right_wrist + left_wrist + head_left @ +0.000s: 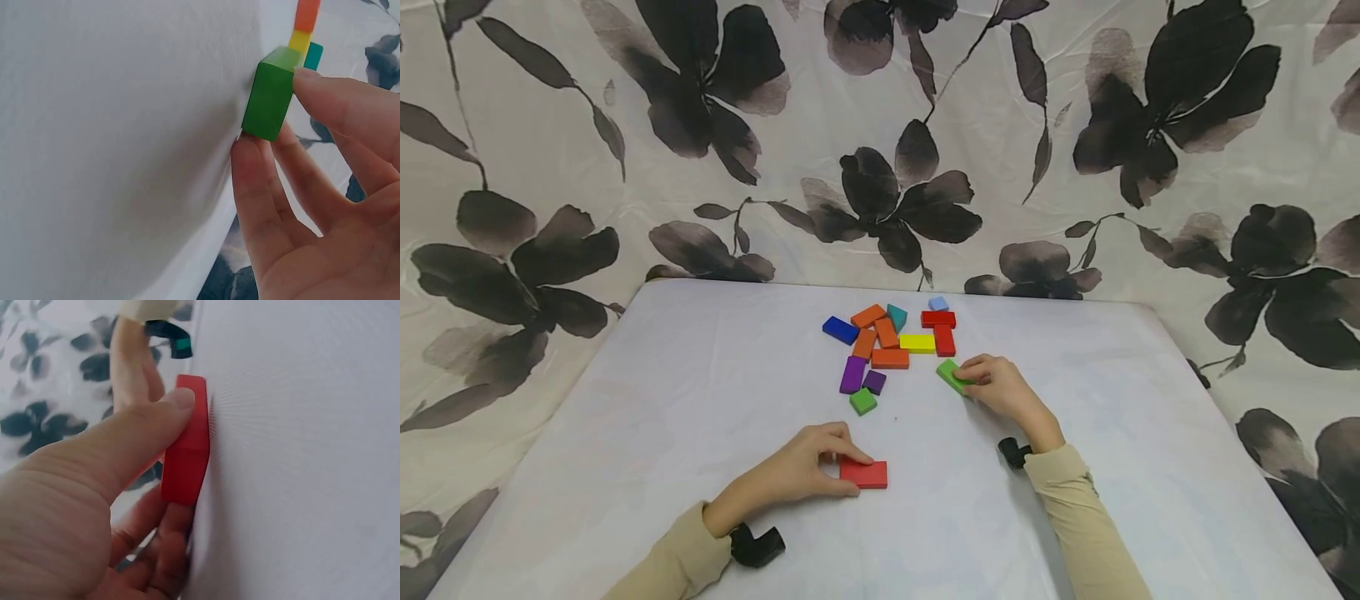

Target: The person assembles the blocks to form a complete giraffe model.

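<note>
Left hand (805, 468) pinches red block (867, 476) – upper edge partly covered | right hand (1002, 390) pinches long green block (948, 374) – partly finger-hidden | hands apart | sleeves (1086, 512) cropped below

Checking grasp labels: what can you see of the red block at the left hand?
The red block is a plain rectangular bar with smooth, opaque faces and straight edges; whether wood or plastic, I can't tell. It appears to lie flat on the white tabletop, long sides running left to right in the head view, apart from the block cluster and nearer the person. The left hand grips it, thumb along the near side; its right end is uncovered.
</note>
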